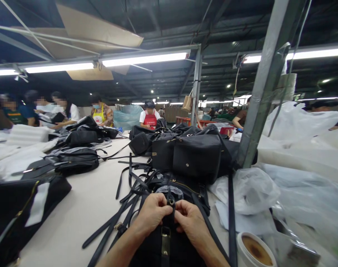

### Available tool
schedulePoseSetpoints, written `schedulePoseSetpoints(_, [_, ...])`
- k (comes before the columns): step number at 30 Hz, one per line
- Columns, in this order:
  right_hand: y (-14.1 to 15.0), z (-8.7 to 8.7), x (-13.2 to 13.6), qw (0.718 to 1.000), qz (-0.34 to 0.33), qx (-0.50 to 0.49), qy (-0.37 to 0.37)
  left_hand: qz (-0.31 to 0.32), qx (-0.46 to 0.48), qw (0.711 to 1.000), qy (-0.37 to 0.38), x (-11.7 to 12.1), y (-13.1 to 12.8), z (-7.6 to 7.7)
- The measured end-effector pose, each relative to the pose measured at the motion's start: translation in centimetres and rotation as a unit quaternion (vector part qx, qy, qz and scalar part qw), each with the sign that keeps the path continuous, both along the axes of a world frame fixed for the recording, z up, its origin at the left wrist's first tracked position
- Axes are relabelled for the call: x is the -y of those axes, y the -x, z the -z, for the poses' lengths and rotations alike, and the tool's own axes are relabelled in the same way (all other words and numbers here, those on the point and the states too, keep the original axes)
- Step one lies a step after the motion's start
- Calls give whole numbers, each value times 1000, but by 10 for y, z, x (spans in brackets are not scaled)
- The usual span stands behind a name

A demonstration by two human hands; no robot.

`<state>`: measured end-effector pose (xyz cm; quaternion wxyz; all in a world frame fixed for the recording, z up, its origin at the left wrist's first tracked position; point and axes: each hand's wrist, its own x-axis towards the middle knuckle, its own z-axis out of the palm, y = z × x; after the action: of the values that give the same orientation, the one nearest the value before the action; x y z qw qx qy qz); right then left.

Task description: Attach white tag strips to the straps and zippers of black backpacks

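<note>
I have my left hand [153, 215] and right hand [190, 220] closed from either side on a black strap [171, 214], pinching its small buckle [171, 202] between them, the strap running straight ahead along a black bag [148, 254].

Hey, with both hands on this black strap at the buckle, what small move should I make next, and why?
I'd probably seat the metal buckle on the black strap first: your left hand and right hand both pinch right at it, and the strap seems to lie over the black bag beneath them.
</note>
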<state>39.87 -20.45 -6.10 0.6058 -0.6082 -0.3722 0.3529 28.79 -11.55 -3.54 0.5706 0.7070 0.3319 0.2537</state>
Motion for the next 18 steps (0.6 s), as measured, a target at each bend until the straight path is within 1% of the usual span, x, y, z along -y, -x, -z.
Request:
schedulePoseSetpoints(2, [-1,0,0,1000,1,-27,2,4,2,1000,9,-2,0,2])
schedulePoseSetpoints(5, [0,1,0,996,-6,-91,2,27,-2,998,51,-5,1,3])
schedulePoseSetpoints(8, [3,3,0,984,-34,-176,-13,55,-8,994,98,-7,0,3])
schedulePoseSetpoints(10, [6,4,0,972,-52,-227,-25,63,-10,992,106,-7,-2,4])
schedulePoseSetpoints(12, [8,4,0,964,-59,-258,-34,54,-4,995,79,-5,-3,4])
schedulePoseSetpoints(14, [9,3,-1,960,-55,-270,-41,36,12,999,25,-3,-5,6])
schedulePoseSetpoints(16, [9,4,-2,962,-42,-266,-47,9,29,999,-38,0,-8,10])
schedulePoseSetpoints(18, [9,8,-4,968,-27,-244,-51,-24,37,995,-86,5,-14,17])
